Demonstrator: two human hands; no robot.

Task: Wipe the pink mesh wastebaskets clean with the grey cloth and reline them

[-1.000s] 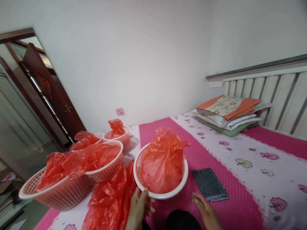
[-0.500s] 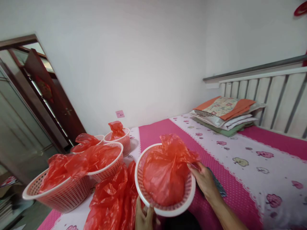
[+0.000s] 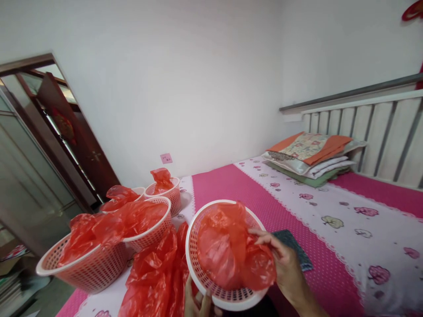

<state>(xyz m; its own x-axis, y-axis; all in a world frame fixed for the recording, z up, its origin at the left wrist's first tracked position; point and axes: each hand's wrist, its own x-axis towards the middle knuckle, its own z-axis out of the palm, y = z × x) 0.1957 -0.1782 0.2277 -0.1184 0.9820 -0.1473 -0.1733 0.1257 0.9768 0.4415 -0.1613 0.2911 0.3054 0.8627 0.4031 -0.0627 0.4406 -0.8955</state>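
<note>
The left hand [image 3: 200,301] grips the white-rimmed basket [image 3: 193,268]; the right hand [image 3: 280,259] touches its red bag [image 3: 221,251]

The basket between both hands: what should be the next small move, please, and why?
Probably the right hand should tuck the loose end of the red bag inward: that end covers the right rim of the basket, and the fingers are at it. The left hand holds the near rim, which should steady it.
</note>
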